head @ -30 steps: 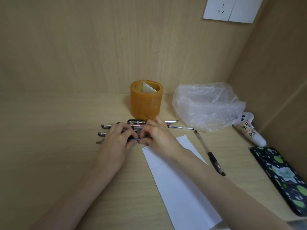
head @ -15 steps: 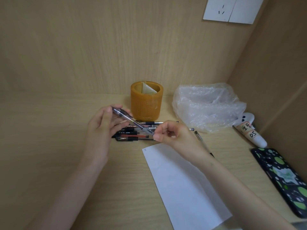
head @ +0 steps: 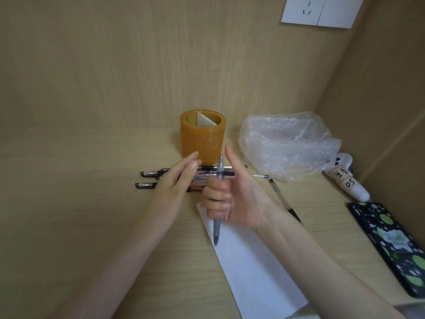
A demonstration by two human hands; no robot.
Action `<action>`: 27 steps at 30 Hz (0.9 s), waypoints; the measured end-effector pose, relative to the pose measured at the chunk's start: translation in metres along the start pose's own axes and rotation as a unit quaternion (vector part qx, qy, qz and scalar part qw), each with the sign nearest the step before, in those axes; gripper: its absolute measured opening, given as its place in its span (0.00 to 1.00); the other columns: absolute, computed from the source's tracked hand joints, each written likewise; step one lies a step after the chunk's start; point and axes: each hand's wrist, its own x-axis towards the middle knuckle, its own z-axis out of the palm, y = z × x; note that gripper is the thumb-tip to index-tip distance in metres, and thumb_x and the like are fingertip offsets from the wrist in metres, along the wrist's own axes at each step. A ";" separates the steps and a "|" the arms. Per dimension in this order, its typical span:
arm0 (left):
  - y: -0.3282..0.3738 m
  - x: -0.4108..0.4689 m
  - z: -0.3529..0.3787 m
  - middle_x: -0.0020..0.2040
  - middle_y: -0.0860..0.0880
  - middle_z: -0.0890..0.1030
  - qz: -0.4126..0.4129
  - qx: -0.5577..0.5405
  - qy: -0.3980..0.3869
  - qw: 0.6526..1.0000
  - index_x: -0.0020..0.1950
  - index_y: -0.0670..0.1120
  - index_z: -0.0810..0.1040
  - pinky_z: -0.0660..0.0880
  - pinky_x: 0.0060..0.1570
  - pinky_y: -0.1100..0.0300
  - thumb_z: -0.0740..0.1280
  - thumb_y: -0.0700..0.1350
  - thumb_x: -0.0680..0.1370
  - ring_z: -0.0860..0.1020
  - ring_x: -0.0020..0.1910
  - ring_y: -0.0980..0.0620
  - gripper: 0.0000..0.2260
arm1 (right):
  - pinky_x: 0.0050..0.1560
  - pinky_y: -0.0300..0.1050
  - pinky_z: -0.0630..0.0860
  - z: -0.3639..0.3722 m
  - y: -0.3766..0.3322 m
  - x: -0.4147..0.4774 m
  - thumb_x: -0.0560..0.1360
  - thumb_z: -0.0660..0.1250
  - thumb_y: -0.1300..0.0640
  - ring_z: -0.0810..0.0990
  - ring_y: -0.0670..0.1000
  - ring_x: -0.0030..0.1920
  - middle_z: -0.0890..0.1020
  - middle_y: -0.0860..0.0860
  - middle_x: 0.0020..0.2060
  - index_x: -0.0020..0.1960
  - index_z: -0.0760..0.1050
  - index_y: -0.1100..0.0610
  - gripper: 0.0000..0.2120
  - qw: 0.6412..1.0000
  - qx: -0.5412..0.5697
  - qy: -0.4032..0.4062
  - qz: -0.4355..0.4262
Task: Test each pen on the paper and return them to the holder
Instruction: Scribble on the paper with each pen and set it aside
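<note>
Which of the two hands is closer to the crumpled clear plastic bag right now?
Right. The right hand, gripping a grey pen, is just left of the crumpled clear plastic bag; the left hand is farther left, above the loose black-capped pens.

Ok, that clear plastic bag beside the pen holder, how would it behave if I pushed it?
The plastic bag looks thin and crumpled, so it would probably buckle and crinkle rather than slide whole. It sits puffed, with nothing showing inside, so it is likely very light.
</note>
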 end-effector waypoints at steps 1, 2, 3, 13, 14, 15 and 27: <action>-0.007 -0.004 -0.002 0.57 0.59 0.79 -0.009 0.014 -0.009 1.000 0.63 0.55 0.73 0.69 0.60 0.65 0.56 0.55 0.77 0.74 0.58 0.65 0.17 | 0.24 0.40 0.63 -0.003 -0.001 -0.001 0.69 0.55 0.25 0.58 0.47 0.21 0.59 0.48 0.19 0.24 0.60 0.54 0.34 1.000 0.025 0.004 -0.001; -0.014 -0.009 -0.004 0.55 0.59 0.80 -0.012 0.038 -0.020 0.999 0.62 0.56 0.73 0.69 0.58 0.63 0.55 0.55 0.78 0.75 0.56 0.66 0.15 | 0.24 0.40 0.63 -0.006 -0.003 -0.001 0.70 0.57 0.26 0.58 0.48 0.21 0.58 0.48 0.18 0.23 0.58 0.54 0.33 0.999 0.045 0.007 -0.007; -0.020 -0.015 -0.006 0.53 0.61 0.80 -0.006 0.081 -0.030 0.996 0.59 0.57 0.75 0.70 0.56 0.64 0.57 0.52 0.79 0.76 0.54 0.66 0.12 | 0.23 0.40 0.62 -0.011 -0.004 -0.002 0.70 0.58 0.28 0.58 0.48 0.20 0.58 0.48 0.18 0.23 0.57 0.54 0.32 0.998 0.063 0.010 -0.016; -0.053 -0.030 -0.019 0.50 0.65 0.78 0.148 0.315 -0.075 0.934 0.49 0.58 0.81 0.68 0.59 0.58 0.59 0.55 0.74 0.72 0.54 0.64 0.11 | 0.17 0.37 0.60 -0.038 -0.007 0.003 0.71 0.61 0.34 0.59 0.45 0.16 0.61 0.47 0.18 0.28 0.67 0.56 0.27 0.980 0.168 0.046 -0.094; -0.051 -0.031 -0.018 0.51 0.64 0.78 0.164 0.316 -0.082 0.931 0.49 0.58 0.81 0.67 0.59 0.61 0.59 0.54 0.74 0.71 0.55 0.64 0.11 | 0.16 0.36 0.61 -0.039 -0.008 0.002 0.71 0.63 0.34 0.59 0.45 0.16 0.62 0.46 0.18 0.33 0.72 0.58 0.27 0.977 0.175 0.050 -0.111; -0.049 -0.033 -0.017 0.52 0.62 0.78 0.179 0.316 -0.089 0.927 0.50 0.56 0.81 0.65 0.59 0.65 0.60 0.52 0.75 0.71 0.55 0.64 0.11 | 0.16 0.35 0.61 -0.037 -0.009 0.001 0.72 0.64 0.38 0.59 0.44 0.16 0.62 0.46 0.18 0.40 0.76 0.61 0.24 0.973 0.180 0.059 -0.132; -0.052 -0.042 -0.011 0.58 0.62 0.78 0.216 0.349 -0.183 0.893 0.55 0.54 0.81 0.67 0.61 0.62 0.60 0.51 0.77 0.72 0.60 0.66 0.13 | 0.22 0.34 0.64 -0.027 0.008 0.018 0.78 0.62 0.50 0.82 0.51 0.29 0.82 0.57 0.28 0.43 0.80 0.60 0.15 0.950 -0.128 0.205 -0.200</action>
